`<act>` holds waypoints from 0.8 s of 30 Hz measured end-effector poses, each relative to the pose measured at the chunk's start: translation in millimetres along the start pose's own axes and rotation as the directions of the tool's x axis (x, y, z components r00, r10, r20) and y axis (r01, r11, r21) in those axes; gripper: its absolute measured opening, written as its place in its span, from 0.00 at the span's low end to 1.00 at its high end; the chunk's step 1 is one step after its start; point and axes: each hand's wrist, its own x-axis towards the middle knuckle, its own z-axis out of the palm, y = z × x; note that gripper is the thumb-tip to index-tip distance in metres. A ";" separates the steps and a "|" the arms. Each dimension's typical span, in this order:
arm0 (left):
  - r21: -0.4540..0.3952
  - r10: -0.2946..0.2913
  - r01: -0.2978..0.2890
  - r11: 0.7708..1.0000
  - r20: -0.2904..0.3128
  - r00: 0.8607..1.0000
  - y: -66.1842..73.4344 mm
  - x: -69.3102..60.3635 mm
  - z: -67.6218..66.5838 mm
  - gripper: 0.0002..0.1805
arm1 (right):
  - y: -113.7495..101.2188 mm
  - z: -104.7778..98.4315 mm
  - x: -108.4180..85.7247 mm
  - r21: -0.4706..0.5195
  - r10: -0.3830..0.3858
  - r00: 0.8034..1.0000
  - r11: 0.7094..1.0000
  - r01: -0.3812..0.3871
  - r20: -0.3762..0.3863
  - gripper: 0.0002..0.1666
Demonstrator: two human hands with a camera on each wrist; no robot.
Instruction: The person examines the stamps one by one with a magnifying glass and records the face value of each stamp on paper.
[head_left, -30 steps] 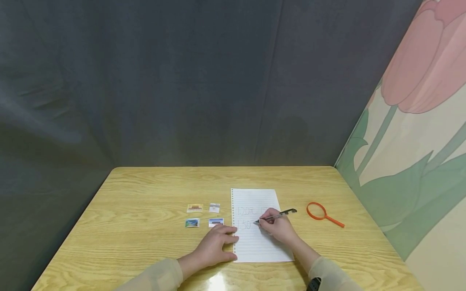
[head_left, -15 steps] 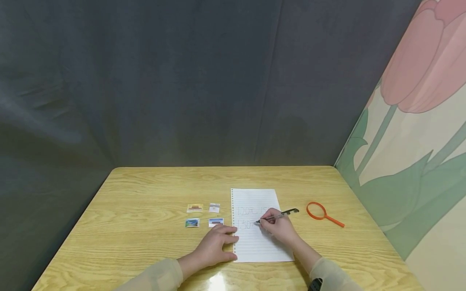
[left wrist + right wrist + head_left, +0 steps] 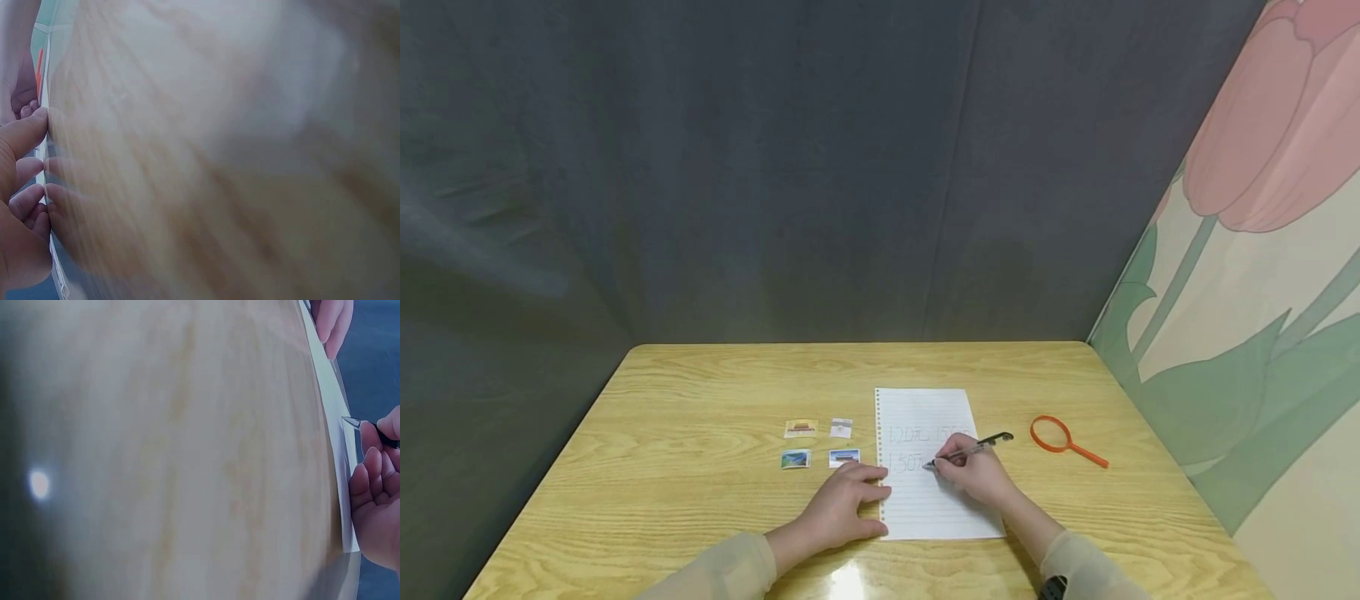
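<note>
A lined sheet of paper [image 3: 936, 512] with punched holes along its left edge lies on the table, bearing two rows of handwriting. The right hand [image 3: 981, 477] pinches a black pen [image 3: 996, 438], its tip on the sheet at the end of the second row. In the right wrist view the pen [image 3: 382, 438] sits between thumb and fingers of the right hand [image 3: 380, 506], whose side rests on the paper [image 3: 345, 506]. Fingers spread, the left hand [image 3: 842, 510] rests on the sheet's left edge; the left wrist view shows this hand [image 3: 22, 181] at the picture's left.
Left of the sheet lie several small picture cards, among them a yellow one [image 3: 801, 428], a pale one [image 3: 841, 427], a blue-green one [image 3: 795, 458] and a blue one [image 3: 844, 457]. An orange magnifying glass [image 3: 1088, 455] lies to the right. A dark curtain [image 3: 850, 167] hangs behind the table.
The second row of writing has grown by a character, and the pen tip has shifted slightly down. The left hand has stayed in place.
</note>
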 end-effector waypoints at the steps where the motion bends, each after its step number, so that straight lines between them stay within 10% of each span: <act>1: 0.001 0.001 -0.001 1.000 0.001 1.000 0.2 -0.2 -0.3 0.28 | -0.4 -0.4 -1.1 0.004 0.003 1.000 1.000 -0.003 0.012 0.06; 24: -0.004 -0.013 0.013 1.000 0.017 1.000 2.3 -0.6 -2.0 0.28 | 7.4 -12.7 -4.9 0.054 0.020 0.999 0.998 -0.018 -0.031 0.05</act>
